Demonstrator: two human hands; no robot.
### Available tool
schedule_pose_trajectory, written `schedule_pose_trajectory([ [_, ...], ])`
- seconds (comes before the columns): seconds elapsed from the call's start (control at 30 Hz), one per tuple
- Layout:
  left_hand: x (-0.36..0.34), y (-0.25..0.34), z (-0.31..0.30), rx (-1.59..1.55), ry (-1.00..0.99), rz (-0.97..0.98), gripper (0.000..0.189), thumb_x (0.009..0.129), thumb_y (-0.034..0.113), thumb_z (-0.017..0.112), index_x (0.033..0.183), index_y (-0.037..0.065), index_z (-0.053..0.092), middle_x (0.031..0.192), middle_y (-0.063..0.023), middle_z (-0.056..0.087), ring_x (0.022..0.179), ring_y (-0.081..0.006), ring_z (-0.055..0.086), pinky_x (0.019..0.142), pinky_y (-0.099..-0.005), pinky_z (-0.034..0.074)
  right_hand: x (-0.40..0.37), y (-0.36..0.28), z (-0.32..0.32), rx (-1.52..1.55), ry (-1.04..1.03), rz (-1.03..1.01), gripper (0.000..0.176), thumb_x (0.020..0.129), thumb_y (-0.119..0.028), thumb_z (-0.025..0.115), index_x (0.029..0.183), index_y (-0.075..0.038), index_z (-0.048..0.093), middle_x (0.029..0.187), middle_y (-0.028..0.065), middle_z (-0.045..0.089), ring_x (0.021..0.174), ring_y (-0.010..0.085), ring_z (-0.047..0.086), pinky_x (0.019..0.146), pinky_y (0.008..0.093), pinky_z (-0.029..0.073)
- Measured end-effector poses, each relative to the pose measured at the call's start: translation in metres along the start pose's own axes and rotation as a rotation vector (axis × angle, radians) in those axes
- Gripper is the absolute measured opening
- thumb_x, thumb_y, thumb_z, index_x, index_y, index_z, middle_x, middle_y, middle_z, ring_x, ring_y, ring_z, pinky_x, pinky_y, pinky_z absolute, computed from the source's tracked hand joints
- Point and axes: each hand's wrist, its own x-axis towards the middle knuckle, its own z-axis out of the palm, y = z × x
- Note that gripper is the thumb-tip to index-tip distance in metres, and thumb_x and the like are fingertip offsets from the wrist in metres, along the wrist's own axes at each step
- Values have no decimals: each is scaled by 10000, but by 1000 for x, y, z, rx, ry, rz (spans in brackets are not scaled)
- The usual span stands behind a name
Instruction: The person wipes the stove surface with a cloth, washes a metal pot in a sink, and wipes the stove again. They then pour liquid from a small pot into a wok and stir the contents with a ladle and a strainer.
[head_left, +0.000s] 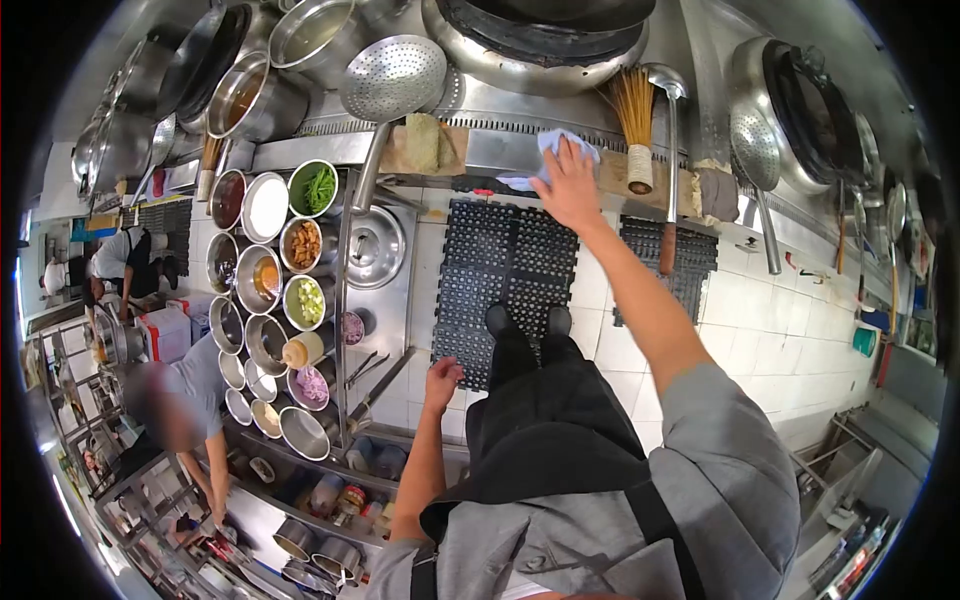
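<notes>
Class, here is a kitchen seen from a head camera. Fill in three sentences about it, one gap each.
1. The right hand presses a light ____ cloth onto the steel ledge.
2. The left hand, holding nothing, hangs by the black floor ____.
3. The bamboo brush stands to the ____ of the cloth.
Missing words: blue; mat; right.

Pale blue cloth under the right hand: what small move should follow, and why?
Probably a short wipe leftward along the steel stove ledge: the right hand lies flat on the pale blue cloth, a bundled bamboo brush stands close on the other side, and the left hand hangs empty by the thigh.
</notes>
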Motion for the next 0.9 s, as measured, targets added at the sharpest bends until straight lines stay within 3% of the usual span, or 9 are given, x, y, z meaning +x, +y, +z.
schedule_pose_trajectory([
  [0.13, -7, -7, -2, 44, 14, -50, 345, 862, 114, 590, 1183, -10, 571, 929, -71, 682, 767, -130, 638, 607, -250, 463, 57, -84, 20, 98, -20, -36, 593, 954, -454, 450, 1392, -53, 440, 1522, 191, 292, 1417, 363, 249, 1139, 545, 192],
  [0.27, -19, -49, -10, 142, 5, -179, 362, 849, 132, 591, 1186, 0, 580, 904, -85, 690, 779, -151, 658, 593, -278, 475, 23, -32, 13, 115, -76, -204, 624, 947, -474, 459, 1402, -49, 425, 1531, 189, 277, 1427, 367, 226, 1142, 553, 182],
  [0.3, -27, -55, -14, 162, -13, -203, 362, 850, 127, 588, 1190, 1, 579, 901, -88, 691, 777, -155, 663, 587, -281, 477, 6, -15, -4, 16, -149, -82, 659, 937, -507, 459, 1407, -46, 420, 1537, 188, 264, 1426, 375, 220, 1139, 556, 177],
  [0.37, -30, -73, -22, 175, -14, -204, 377, 854, 118, 578, 1212, -1, 565, 903, -99, 694, 759, -172, 679, 569, -295, 489, -25, 14, -6, -47, -77, 91, 664, 933, -511, 467, 1407, -49, 424, 1537, 188, 266, 1426, 378, 215, 1134, 559, 180],
  [0.5, -46, -97, -30, 39, 32, -295, 382, 859, 95, 569, 1231, 8, 548, 908, -106, 692, 767, -179, 686, 558, -277, 488, 8, -22, 4, -112, 15, 319, 654, 933, -499, 480, 1402, -44, 434, 1529, 203, 276, 1422, 381, 217, 1124, 562, 194],
  [0.6, -54, -102, -27, 45, 105, -329, 355, 839, 75, 590, 1181, -19, 580, 862, -121, 694, 674, -167, 674, 466, -264, 452, 54, -81, 22, 117, -81, -20, 659, 919, -493, 509, 1386, -32, 451, 1520, 220, 285, 1417, 381, 229, 1112, 576, 205],
  [0.7, -57, -99, -23, 9, 87, -306, 353, 840, 83, 596, 1178, -19, 582, 855, -116, 691, 668, -163, 670, 474, -260, 452, 46, -68, 15, 219, -112, -227, 664, 908, -498, 520, 1366, -21, 469, 1514, 230, 290, 1410, 380, 247, 1107, 580, 213],
  [0.8, -52, -81, -19, 42, 45, -256, 342, 878, 99, 561, 1209, 12, 558, 897, -79, 681, 745, -155, 666, 568, -273, 474, 4, -10, 2, 99, -35, -179, 653, 901, -491, 530, 1349, -18, 485, 1504, 232, 307, 1409, 378, 254, 1114, 571, 211],
  [0.9, -45, -65, -19, 7, 103, -132, 355, 867, 90, 565, 1208, -9, 568, 892, -100, 692, 716, -153, 665, 540, -260, 469, -18, 6, 0, -105, 38, 116, 654, 909, -502, 514, 1345, -15, 485, 1502, 235, 307, 1409, 379, 253, 1120, 572, 204],
])
